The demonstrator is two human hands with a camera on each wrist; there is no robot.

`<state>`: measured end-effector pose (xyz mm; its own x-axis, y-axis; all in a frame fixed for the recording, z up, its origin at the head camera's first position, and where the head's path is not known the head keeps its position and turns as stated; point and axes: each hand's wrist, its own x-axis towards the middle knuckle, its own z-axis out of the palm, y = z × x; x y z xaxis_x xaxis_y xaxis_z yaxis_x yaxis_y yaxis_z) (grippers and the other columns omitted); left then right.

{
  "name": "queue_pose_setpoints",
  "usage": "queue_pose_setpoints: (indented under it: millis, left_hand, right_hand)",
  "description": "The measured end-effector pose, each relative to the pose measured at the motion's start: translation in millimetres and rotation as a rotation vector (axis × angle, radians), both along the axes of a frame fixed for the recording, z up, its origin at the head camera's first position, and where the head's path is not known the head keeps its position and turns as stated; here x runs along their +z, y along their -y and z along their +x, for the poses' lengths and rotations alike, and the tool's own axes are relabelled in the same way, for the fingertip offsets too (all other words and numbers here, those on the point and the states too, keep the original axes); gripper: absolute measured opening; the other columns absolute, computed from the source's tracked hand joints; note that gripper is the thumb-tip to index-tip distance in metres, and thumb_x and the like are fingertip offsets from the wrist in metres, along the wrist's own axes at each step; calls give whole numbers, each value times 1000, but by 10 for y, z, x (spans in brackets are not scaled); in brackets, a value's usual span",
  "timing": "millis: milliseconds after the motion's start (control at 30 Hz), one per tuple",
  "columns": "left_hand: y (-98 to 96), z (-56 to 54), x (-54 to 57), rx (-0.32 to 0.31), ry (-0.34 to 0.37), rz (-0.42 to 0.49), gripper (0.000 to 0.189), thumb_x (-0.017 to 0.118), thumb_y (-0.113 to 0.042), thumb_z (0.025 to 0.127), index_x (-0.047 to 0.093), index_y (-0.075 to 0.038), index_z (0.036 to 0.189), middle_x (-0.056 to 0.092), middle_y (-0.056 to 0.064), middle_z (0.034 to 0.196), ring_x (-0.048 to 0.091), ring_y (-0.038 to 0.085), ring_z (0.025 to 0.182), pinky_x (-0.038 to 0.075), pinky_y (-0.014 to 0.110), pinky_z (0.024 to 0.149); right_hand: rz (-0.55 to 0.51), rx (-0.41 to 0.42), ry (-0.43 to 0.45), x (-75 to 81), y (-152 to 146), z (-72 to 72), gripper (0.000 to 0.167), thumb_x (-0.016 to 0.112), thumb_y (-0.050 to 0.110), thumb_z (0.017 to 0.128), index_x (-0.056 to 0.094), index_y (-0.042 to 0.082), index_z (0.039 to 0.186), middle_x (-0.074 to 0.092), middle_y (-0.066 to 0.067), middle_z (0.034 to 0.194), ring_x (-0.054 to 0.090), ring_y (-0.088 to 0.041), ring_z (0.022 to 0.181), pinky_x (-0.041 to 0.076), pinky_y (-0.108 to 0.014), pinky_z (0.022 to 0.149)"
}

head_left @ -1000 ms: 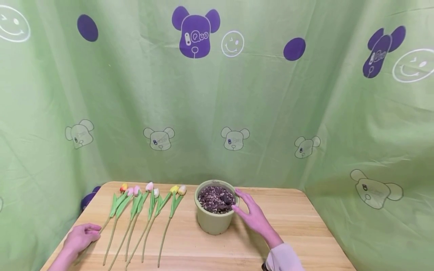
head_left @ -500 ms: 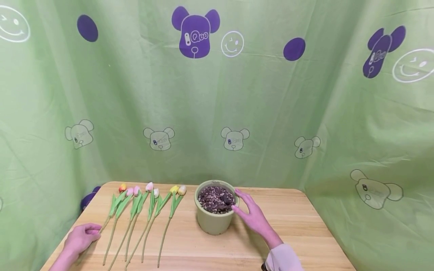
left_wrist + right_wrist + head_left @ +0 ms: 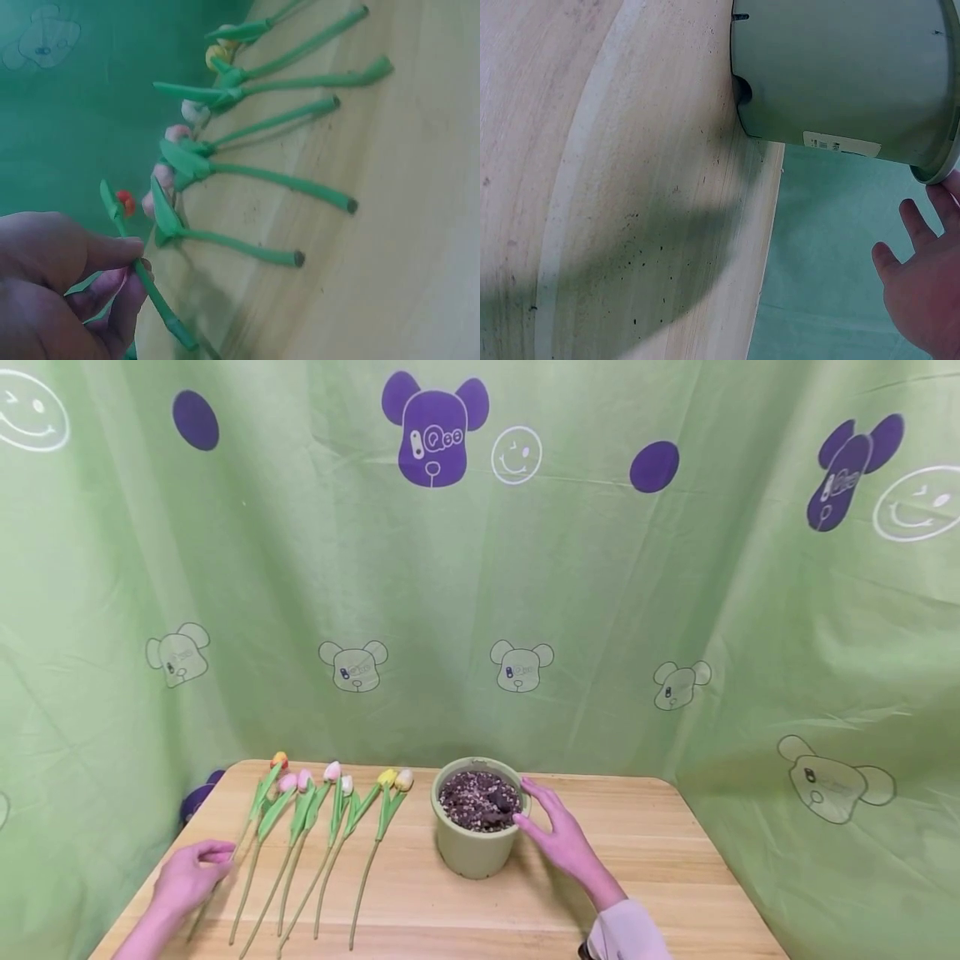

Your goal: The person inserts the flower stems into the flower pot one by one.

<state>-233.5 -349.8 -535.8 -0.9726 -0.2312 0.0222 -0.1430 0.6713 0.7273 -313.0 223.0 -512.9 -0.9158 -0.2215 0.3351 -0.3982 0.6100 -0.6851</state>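
Observation:
My left hand [image 3: 187, 878] pinches the stem of an artificial tulip [image 3: 262, 795] with an orange-red bloom, between thumb and fingertips. In the left wrist view that tulip's stem [image 3: 159, 304] is lifted off the table, bloom pointing away. To its right lie several more tulips [image 3: 300, 818] in pink, white and yellow, blooms toward the back edge. A pale green flowerpot [image 3: 474, 853] filled with dark soil [image 3: 478, 802] stands upright right of them. My right hand [image 3: 562, 839] rests against the pot's right rim, its fingers spread and fairly straight; in the right wrist view fingertips [image 3: 941, 196] meet the rim.
The wooden table [image 3: 622, 860] has a green printed curtain [image 3: 450, 568] around its back and sides. Dark soil crumbs [image 3: 641, 262] dot the tabletop near the pot. A white label [image 3: 841, 143] is stuck on the pot's side.
My left hand has shifted slightly up and right, and the orange-red tulip in it has moved the same way, its bloom now higher. The right hand and flowerpot hold still.

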Motion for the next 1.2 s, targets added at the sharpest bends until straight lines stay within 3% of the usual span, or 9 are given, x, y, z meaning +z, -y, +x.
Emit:
queue_pose_setpoints:
  millis: [233,433,933,1200]
  left_hand:
    - [-170,-9,124,26,-36,73,39,72,-13,94,65,3,129,74,17,111,64,11,79,49,25,67]
    - [-373,-28,183,9,-39,165,42,71,-10,94,62,5,133,71,21,117,67,16,75,55,24,61]
    - [-941,-111,331,-82,-91,327,42,71,-2,93,62,4,133,66,23,120,69,18,85,65,32,73]
    - [-1373,-172,433,-141,-145,392,37,73,-1,91,68,-2,127,69,16,113,67,15,80,64,29,69]
  right_hand:
    - [-1,-3,-10,-16,-1,-7,69,67,45,99,42,20,158,39,-6,165,39,-41,149,29,-74,117]
    - [-8,2,6,-26,-17,-12,70,67,45,99,42,20,158,39,-4,165,38,-40,150,28,-73,118]
    - [-27,11,2,-19,-11,-5,69,67,45,99,42,20,158,39,-7,165,39,-40,150,28,-73,118]
    - [-29,11,2,-27,-6,-13,69,67,44,99,42,18,158,38,-5,166,38,-40,150,28,-73,118]
